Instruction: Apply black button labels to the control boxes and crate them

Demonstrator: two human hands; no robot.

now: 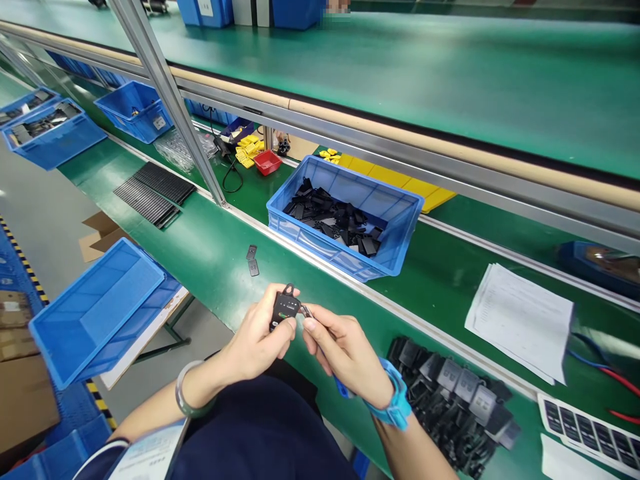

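My left hand (263, 333) grips a small black plastic device (286, 308) with a loop at its top and light markings on its face. Pinched in my right hand (340, 343) is a slim metal-tipped tool (306, 311), its tip at the device's right edge; the fingers hide most of it, so its exact kind is unclear. Two small black plastic covers (253, 260) lie on the green bench beyond my left hand. To the right of my right wrist, many black devices with cords (455, 393) lie in a pile.
A blue bin (345, 260) of black plastic parts stands behind the hands. Papers (520, 320) and a label sheet (590, 433) lie at right. Black slatted trays (153, 193) lie at left, near a metal post (175, 100). An overhead shelf edge (350, 120) crosses the view.
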